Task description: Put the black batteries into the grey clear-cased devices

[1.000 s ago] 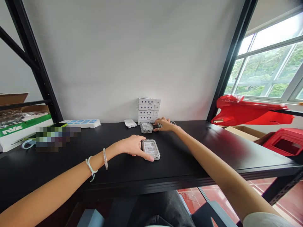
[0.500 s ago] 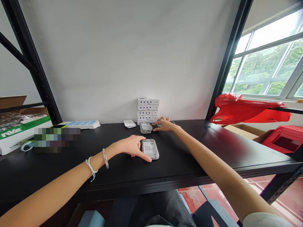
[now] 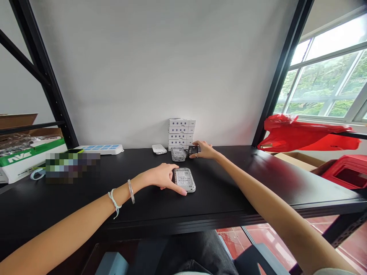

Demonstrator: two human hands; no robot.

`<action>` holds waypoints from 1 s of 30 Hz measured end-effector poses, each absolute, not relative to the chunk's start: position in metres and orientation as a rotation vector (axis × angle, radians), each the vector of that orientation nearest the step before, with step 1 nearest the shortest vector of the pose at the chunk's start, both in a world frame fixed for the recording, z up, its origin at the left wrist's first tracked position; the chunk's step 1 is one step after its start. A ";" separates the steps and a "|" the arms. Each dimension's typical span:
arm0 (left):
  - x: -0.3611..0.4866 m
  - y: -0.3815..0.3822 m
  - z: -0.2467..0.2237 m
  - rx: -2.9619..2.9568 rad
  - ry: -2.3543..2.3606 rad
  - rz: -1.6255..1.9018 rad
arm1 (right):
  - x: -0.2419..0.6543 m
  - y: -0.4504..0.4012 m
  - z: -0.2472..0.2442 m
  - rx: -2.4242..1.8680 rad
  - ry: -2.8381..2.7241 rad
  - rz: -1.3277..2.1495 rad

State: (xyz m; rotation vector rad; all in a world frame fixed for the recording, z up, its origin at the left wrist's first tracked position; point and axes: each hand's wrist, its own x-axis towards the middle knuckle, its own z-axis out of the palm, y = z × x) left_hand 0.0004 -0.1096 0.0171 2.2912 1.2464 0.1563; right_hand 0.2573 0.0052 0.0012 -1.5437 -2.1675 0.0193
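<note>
My left hand (image 3: 164,177) steadies a small white electronic device (image 3: 185,179) with a printed label in its open back. The thumb lies along the near edge and the index finger at the far left corner. Farther back, my right hand (image 3: 205,149) pinches a flat black battery (image 3: 194,150) with white print, tilted up off the tabletop. Just left of the battery lies a stack of similar white devices (image 3: 178,154). Several thin white covers (image 3: 159,149) lie to the left of that stack.
White boxes (image 3: 181,133) stand stacked against the wall. A power strip (image 3: 100,149), a blurred pile and a green-and-white carton (image 3: 34,152) sit at left. A red plastic bag (image 3: 304,133) hangs at right over an open cardboard box. Black posts flank the black table (image 3: 137,214).
My right hand has lifted the black battery, tilting it up so its printed face shows. My left hand stays at the device. The view has shifted slightly.
</note>
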 end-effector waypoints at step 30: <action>0.004 -0.106 0.012 2.236 1.275 0.261 | 0.213 -0.076 0.016 -1.054 -2.648 0.577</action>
